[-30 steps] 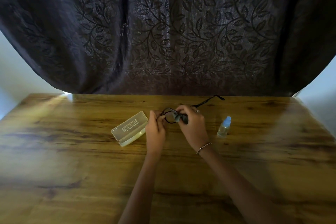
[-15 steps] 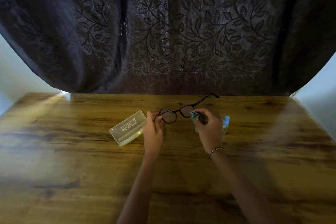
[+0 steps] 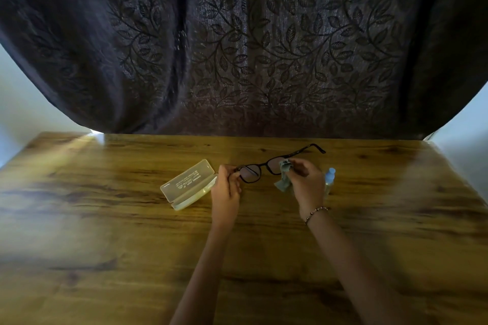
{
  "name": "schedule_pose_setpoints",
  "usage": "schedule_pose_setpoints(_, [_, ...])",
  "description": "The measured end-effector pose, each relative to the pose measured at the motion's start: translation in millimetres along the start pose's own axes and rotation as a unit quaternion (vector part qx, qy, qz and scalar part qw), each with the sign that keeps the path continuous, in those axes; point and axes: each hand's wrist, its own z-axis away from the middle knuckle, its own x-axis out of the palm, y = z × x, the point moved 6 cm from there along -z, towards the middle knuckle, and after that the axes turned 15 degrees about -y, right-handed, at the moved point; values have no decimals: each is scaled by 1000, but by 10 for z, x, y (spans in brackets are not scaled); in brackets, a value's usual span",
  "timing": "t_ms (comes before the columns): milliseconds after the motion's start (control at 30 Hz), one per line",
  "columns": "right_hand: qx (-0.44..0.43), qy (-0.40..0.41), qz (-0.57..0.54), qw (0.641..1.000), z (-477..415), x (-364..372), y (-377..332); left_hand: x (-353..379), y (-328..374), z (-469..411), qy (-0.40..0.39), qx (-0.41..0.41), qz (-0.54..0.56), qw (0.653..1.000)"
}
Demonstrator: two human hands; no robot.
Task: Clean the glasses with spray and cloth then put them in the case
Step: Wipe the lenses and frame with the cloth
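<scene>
Our left hand (image 3: 226, 187) pinches the glasses (image 3: 260, 166); our right hand (image 3: 307, 185) pinches the cloth (image 3: 284, 182) at a lens, partly hiding the spray bottle (image 3: 330, 175). The case (image 3: 188, 185) lies just left.

A person's forearms show bare to the frame's lower edge, as do the left hand (image 3: 225, 190) and right hand (image 3: 307, 185). A thin beaded bracelet (image 3: 315, 212) circles the right wrist; its beads seem to alternate dark and pale, though the view is soft.
</scene>
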Motion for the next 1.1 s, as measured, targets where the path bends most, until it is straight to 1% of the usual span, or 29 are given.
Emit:
schedule_pose_setpoints(100, [25,-8,-55,998,-34,-17,19,-18,-62,21,-44,21,-17,999])
schedule_pose_setpoints(167, [28,-16,-72,997,-43,-8,16,-64,-117,17,-66,35,-4,997])
schedule_pose_setpoints(267, [30,-25,-61,997,-48,14,40,-192,-159,-68,-51,26,58,997])
schedule_pose_setpoints(333, [32,-37,-51,997,-49,36,65,-273,-133,-174,-46,15,65,997])
schedule_pose_setpoints(367, [33,-42,-49,997,-50,49,74,-291,-111,-241,-61,2,64,996])
schedule_pose_setpoints(433, [31,-53,-45,997,-45,81,72,-279,-63,-386,-131,-38,34,990])
schedule_pose_setpoints(533, [23,-59,-44,997,-38,116,38,-167,51,-533,-257,-75,-57,962])
schedule_pose_setpoints(600, [20,-59,-51,997,-40,125,23,-72,137,-576,-311,-75,-62,945])
schedule_pose_setpoints(767, [4,-59,-45,997,-53,107,14,38,218,-596,-347,-45,-88,933])
schedule_pose_setpoints(867, [-8,-57,-6,998,-52,83,46,49,247,-562,-348,-30,-103,931])
schedule_pose_setpoints(967, [-61,-40,80,994,-4,78,-12,46,261,-555,-332,-13,-131,934])
schedule_pose_setpoints(1033, [-111,-25,172,979,61,95,-106,49,264,-560,-325,-7,-144,935])
schedule_pose_setpoints(1100, [-171,-1,261,950,111,103,-202,50,248,-562,-318,-4,-157,935])
